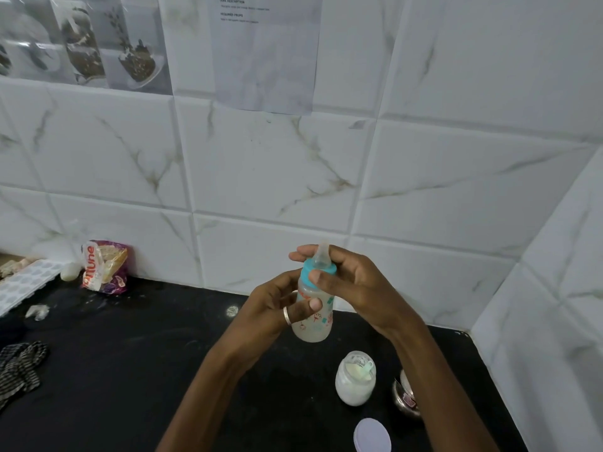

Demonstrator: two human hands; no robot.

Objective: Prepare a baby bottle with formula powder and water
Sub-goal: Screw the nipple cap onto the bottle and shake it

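Head view: left grip [277,305] clamps bottle [315,324], right grip [352,285] pinches teal collar [306,270]; pouch [104,267] reads "rtUne".

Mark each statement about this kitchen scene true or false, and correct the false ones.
1. The left hand holds the baby bottle round its body. True.
2. The baby bottle stands on the counter. False: it is held up above the counter.
3. The powder jar is open, its lid lying apart on the counter. True.
4. The right hand rests on the powder jar. False: its fingers pinch the teal collar at the top of the baby bottle.
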